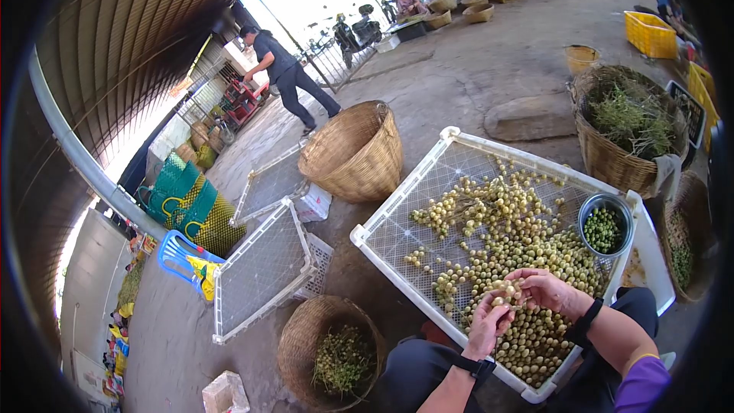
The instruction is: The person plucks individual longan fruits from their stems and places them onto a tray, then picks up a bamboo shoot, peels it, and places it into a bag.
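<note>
My left hand point(489, 324) and my right hand point(541, 291) are close together above the near part of a white mesh tray point(397, 206). The fingers of both are closed around a small bunch of pale round fruits point(508, 291). Loose fruits point(535, 248) of the same kind, some on stems, cover much of the tray. A metal bowl point(605, 224) holding small green fruits sits at the tray's right side, beyond my right hand.
A wicker basket of stems point(329, 336) stands left of my knees, a large wicker basket point(352, 154) beyond it. Another basket with green stems point(627, 126) is at the right. Empty mesh trays point(264, 268) lean at left. One person point(283, 69) walks behind; others sit farther back.
</note>
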Tool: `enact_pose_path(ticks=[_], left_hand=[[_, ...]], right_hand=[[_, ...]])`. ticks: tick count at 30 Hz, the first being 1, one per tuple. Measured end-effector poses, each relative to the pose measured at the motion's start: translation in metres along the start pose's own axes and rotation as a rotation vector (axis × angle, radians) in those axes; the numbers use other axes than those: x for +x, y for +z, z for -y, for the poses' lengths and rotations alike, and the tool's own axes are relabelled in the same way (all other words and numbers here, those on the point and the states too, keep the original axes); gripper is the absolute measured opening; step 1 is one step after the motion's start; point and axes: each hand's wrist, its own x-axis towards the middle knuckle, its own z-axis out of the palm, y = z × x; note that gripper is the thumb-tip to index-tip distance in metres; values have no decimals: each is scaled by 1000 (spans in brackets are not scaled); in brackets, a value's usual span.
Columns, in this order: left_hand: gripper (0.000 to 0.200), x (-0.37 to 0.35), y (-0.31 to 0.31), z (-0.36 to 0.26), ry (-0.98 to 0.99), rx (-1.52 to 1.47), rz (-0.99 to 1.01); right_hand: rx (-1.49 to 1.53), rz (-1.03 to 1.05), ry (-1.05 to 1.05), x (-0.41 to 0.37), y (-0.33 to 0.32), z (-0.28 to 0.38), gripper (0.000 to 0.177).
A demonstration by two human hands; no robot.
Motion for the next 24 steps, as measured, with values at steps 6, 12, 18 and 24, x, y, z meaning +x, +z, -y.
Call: enact_pose_path(ticks=[6,12,18,24], left_hand=[[17,-3,0,0,-71,67,133],[19,-5,5,-2,-69,232,129],[18,1,1,7,-36,303,130],[20,4,3,8,-12,427,-14]], right_hand=[[-141,52,-35,3,1,-5,33],[-125,98,6,2,4,-1,31],[-379,15,59,2,-6,4,31],[-486,-137,29,1,-2,3,28]])
